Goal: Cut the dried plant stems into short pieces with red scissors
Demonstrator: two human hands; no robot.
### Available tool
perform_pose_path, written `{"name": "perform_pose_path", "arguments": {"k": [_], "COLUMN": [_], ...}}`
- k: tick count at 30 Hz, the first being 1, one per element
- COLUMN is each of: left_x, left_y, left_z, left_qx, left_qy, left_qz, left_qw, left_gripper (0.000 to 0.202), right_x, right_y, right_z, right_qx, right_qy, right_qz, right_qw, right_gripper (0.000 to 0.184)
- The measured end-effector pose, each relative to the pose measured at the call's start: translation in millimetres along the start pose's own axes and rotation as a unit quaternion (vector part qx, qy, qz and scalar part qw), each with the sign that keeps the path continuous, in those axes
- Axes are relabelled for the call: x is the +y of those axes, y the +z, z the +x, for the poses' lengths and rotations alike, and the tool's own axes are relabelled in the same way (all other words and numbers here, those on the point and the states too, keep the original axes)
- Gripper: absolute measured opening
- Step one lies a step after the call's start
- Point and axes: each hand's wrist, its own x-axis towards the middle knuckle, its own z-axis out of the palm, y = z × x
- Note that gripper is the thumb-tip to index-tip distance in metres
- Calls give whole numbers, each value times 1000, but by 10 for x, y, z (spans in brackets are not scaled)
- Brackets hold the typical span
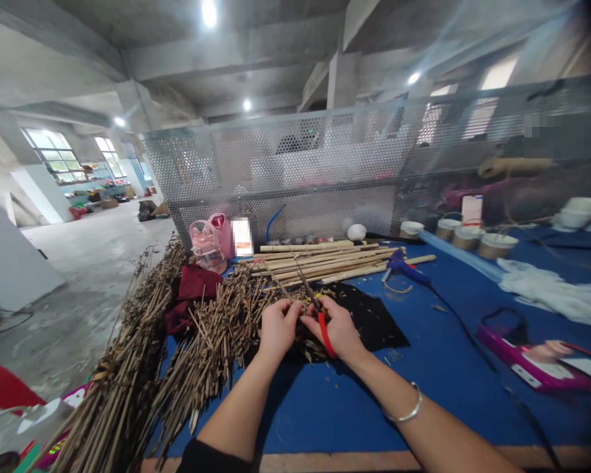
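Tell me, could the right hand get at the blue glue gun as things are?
Probably yes: between the right hand and the glue gun I see just black cloth and blue tabletop, nothing tall. But it holds red-handled scissors, so it may need to put those down first.

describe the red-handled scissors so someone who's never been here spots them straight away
On the flat blue tabletop, find the thin black sheet. Over it, the bare right hand holds dark-bladed scissors; their bright red handle sets them apart from the dried brown stems alongside.
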Motion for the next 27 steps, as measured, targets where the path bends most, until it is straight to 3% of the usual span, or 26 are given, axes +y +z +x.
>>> {"name": "perform_pose_path", "arguments": {"k": [6, 10, 16, 22, 27], "left_x": [-42, -25, 31, 55, 34], "left_y": [45, 41, 3, -9, -114], "left_z": [15, -17, -55, -62, -19], "left_qx": [-62, -11, 22, 15, 46], "left_qy": [-64, 22, 106, 152, 64], "left_qz": [-108, 52, 299, 322, 286], "left_qw": [990, 998, 948, 934, 955], "left_gripper": [32, 32, 36, 36, 29], "right_x": [-48, -81, -66, -15, 46], "right_y": [-69, -23, 33, 18, -97], "right_z": [-11, -32, -46, -1, 54], "right_qx": [-39, -33, -40, -13, 26], "right_qy": [26, 45, 48, 71, 87], "right_qz": [55, 86, 98, 129, 127], "right_qw": [997, 995, 993, 989, 988], "right_gripper": [21, 23, 22, 23, 23]}}
